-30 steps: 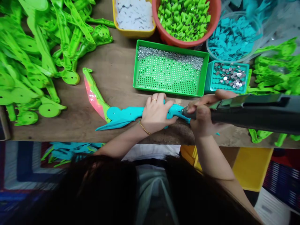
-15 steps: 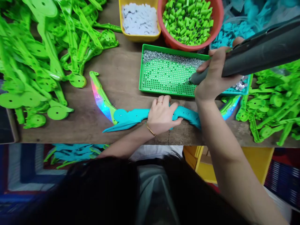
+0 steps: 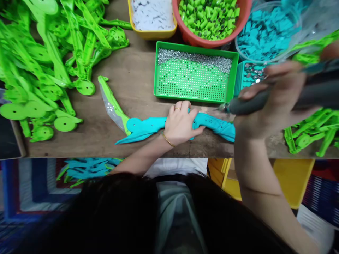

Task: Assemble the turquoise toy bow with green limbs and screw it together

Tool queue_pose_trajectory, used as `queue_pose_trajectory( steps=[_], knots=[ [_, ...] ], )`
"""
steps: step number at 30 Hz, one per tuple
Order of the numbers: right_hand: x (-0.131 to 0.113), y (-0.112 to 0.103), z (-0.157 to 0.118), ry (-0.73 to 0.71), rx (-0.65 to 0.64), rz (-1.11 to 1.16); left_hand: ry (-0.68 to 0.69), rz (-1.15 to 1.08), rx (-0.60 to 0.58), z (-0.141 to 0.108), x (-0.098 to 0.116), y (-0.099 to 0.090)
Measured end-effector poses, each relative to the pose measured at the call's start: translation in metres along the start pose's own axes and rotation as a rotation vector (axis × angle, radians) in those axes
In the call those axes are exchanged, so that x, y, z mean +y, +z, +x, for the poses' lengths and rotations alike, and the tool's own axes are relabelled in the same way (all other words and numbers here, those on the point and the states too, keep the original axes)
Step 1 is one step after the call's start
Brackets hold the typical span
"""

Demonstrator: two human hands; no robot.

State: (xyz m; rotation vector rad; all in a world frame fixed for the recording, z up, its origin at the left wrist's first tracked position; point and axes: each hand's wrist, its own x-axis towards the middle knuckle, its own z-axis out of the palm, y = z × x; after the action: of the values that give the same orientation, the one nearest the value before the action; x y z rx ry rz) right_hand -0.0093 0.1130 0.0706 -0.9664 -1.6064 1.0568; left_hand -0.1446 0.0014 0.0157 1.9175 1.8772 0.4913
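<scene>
On the near side of the rectangular green perforated plastic tray [image 3: 190, 97], a long, bow-shaped turquoise plastic piece [image 3: 150, 127] lies flat on the brown wooden table [image 3: 87, 144]. The left hand [image 3: 181, 121] is clamped over its narrow middle, fingers close together along the far edge, thumb apart and pointing right. The piece looks light and stiff, probably smooth enough to skid, so this waist seems the steadiest hold. Beyond the tray's left end, a lime-green plastic arm [image 3: 112, 98] with a thin, clear curved strip [image 3: 113, 114] juts from it; that strip looks flexible and easily cracked, a poor place to grip.

Near the tray's right corner, the right hand [image 3: 272, 102] is wrapped round a thick dark power driver [image 3: 249, 103], likely heavier than the piece. Its blurred tip is apart from the turquoise surface; whether it carries a screw I cannot tell.

Small silver screws [image 3: 193, 60] are banked along the tray's far side; behind it stands a round red plastic bowl [image 3: 194, 38].
</scene>
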Motion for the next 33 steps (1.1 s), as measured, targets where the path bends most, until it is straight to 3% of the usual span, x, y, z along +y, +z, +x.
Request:
queue_pose_trajectory(
  steps=[5, 9, 14, 18, 21, 23, 26, 29, 33],
  knots=[
    [-0.009, 0.003, -0.036, -0.117, 0.173, -0.033, -0.003, 0.018, 0.023, -0.001, 0.001, 0.001],
    [0.004, 0.013, -0.049, -0.358, 0.289, 0.002, -0.012, 0.029, 0.029, -0.001, 0.001, 0.002],
    [0.016, 0.016, -0.052, -0.365, 0.236, -0.033, -0.02, 0.026, 0.013, -0.001, 0.001, 0.001],
    [0.009, 0.016, -0.052, -0.381, 0.166, 0.028, -0.024, 0.026, 0.012, -0.001, 0.002, 0.0],
    [-0.001, 0.022, -0.034, -0.316, 0.213, 0.048, -0.023, 0.013, 0.015, -0.001, 0.002, 0.001],
    [0.0, 0.029, -0.01, -0.341, 0.363, 0.083, -0.017, 0.006, 0.006, -0.001, 0.001, 0.001],
    [0.02, 0.04, 0.031, -0.403, 0.55, 0.082, -0.014, 0.017, 0.004, -0.001, 0.001, 0.002],
    [0.05, 0.048, 0.056, -0.397, 0.595, -0.024, -0.013, 0.037, 0.016, -0.001, 0.001, 0.002],
    [0.071, 0.052, 0.06, -0.342, 0.574, -0.101, 0.004, 0.045, 0.022, -0.002, 0.001, 0.002]
  ],
)
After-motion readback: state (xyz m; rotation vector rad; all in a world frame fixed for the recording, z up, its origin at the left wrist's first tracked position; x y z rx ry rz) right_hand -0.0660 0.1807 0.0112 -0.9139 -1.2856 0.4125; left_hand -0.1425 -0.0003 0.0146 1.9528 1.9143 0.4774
